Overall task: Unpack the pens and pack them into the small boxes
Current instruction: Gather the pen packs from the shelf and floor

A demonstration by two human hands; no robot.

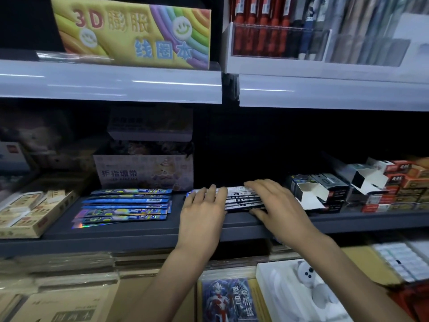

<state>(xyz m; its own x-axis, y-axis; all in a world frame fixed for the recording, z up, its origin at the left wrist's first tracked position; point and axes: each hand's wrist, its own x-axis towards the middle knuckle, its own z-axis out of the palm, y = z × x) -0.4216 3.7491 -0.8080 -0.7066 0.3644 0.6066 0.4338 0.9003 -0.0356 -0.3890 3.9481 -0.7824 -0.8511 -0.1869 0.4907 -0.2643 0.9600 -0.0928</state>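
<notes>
A bundle of flat pen packs [241, 199] with black-and-white printed backs lies on the dark shelf [139, 231]. My left hand [204, 210] rests on its left end, fingers spread. My right hand [276, 203] covers its right end, with the thumb under the front edge. A second stack of blue holographic pen packs [126, 206] lies to the left on the same shelf. Two small boxes with open flaps [312, 196] [369, 178] stand at the right beside my right hand.
Orange and black small boxes [399, 189] are stacked at the far right. A pastel display carton [144, 173] stands behind the blue packs, a tan box [30, 212] at the left. Shelves above hold a colourful notebook [134, 31] and pens; cartons lie below.
</notes>
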